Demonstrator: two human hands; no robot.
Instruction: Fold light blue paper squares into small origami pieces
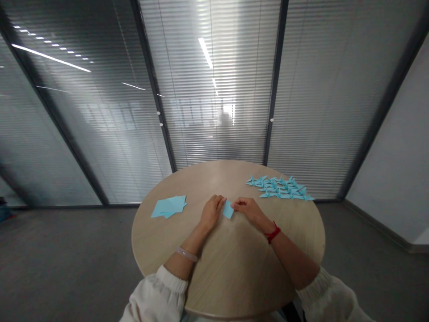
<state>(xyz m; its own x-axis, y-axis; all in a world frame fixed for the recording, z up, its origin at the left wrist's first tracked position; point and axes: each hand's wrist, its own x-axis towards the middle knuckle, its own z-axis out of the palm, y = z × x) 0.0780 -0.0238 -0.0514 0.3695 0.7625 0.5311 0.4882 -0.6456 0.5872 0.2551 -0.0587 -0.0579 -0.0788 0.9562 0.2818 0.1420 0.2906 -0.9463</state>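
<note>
A small folded piece of light blue paper (pixel 228 209) lies between my hands near the middle of the round table. My left hand (pixel 212 212) rests on the tabletop with its fingertips at the paper's upper left edge. From the other side, my right hand (pixel 250 210) pinches the paper's right corner between thumb and fingers. To the left lies a loose stack of flat blue paper sheets (pixel 170 205). Several folded blue paper cranes (pixel 279 187) stand in close rows at the table's far right.
The round wooden table (pixel 231 277) has its near edge close to my body. Behind it rise glass panels with blinds (pixel 221 134) and dark frames. A white wall (pixel 395 170) stands at the right, and grey carpet (pixel 73 259) surrounds the table.
</note>
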